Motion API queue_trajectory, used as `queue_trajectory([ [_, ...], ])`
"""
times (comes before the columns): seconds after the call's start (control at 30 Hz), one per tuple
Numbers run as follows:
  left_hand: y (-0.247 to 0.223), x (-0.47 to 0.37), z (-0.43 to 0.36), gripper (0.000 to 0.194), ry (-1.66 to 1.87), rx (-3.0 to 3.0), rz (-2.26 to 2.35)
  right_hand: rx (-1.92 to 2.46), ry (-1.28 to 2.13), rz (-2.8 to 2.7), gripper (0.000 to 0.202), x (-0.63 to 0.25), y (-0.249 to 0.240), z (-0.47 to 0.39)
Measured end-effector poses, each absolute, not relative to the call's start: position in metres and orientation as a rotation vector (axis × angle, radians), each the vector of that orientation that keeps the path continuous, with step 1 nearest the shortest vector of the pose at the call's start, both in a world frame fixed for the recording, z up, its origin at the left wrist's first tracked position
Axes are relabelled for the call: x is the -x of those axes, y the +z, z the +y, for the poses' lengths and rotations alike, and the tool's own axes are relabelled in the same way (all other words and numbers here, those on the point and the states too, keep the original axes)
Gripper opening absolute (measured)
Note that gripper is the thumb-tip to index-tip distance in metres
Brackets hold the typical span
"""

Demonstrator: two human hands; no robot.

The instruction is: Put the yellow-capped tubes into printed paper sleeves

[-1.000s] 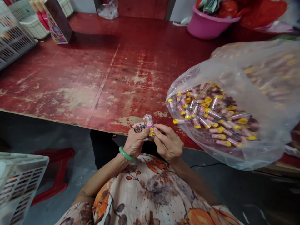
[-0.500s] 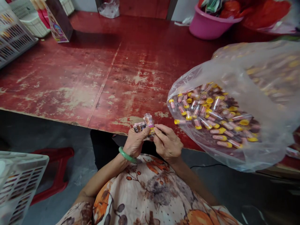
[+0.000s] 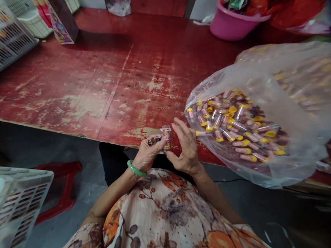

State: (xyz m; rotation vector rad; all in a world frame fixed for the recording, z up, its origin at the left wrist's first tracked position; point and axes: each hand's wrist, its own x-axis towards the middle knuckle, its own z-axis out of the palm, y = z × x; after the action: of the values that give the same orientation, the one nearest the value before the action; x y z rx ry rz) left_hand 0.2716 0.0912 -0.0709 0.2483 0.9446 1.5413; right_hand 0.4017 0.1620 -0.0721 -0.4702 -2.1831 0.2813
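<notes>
The left hand [image 3: 147,155] was closed on a small clear vial [image 3: 166,135], pinching its lower end between thumb and fingers, so the vial stood upright with its long axis pointing away from the person, over the near edge of the worktop [image 3: 108,79]. A printed label wrapped the vial's middle and a yellow cap sat at its lower end, by the thumb. Just left of the vial, in the same hand, lay a second small labelled piece [image 3: 154,140], its long axis running across, left to right; what it was could not be told. A green bangle [image 3: 135,168] circled the left wrist.

The right hand [image 3: 185,148] stood just right of the vial, fingers spread and open, palm turned toward it, holding nothing. Whether its thumb touched the vial's base could not be told.

To the right of the right hand, near its fingertips, a large clear plastic bag [image 3: 258,79] lay on the worktop with its mouth open toward the hands, filled with many like vials with yellow caps [image 3: 232,124], lying in all directions.

Far beyond the hands stood a pink basin [image 3: 232,26] to the right and a printed carton [image 3: 62,22] and white baskets [image 3: 12,38] to the left. Below and left of the left hand were another white basket [image 3: 20,199] and a red stool [image 3: 62,186] on the floor.
</notes>
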Motion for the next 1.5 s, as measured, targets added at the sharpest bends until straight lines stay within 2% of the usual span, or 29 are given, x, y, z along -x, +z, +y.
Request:
queue_trajectory([
  [0.7, -0.066, -0.268, 0.088, 0.043, 1.451, -0.248, 0.933, 0.434, 0.436, -2.162, 0.07, -0.401, -0.068, 0.165],
  [0.93, -0.07, -0.262, 0.086, 0.052, 1.366, -0.24, 1.099, 0.4, 0.39, -2.132, 0.072, -0.394, -0.079, 0.169],
  [1.17, -0.071, -0.254, 0.09, 0.054, 1.355, -0.366, 1.265, 0.388, 0.438, -2.251, 0.069, -0.4, -0.084, 0.178],
  [1.23, -0.076, -0.238, 0.104, 0.054, 1.374, -0.465, 1.375, 0.444, 0.411, -2.275, 0.064, -0.416, -0.087, 0.19],
  [1.37, -0.084, -0.177, 0.165, 0.045, 1.286, -0.79, 1.851, 0.74, 0.098, -2.241, 0.035, -0.466, -0.105, 0.223],
  [1.5, -0.076, -0.116, 0.239, 0.04, 1.142, -0.93, 2.194, 0.943, -0.118, -2.368, 0.04, -0.505, -0.132, 0.241],
])
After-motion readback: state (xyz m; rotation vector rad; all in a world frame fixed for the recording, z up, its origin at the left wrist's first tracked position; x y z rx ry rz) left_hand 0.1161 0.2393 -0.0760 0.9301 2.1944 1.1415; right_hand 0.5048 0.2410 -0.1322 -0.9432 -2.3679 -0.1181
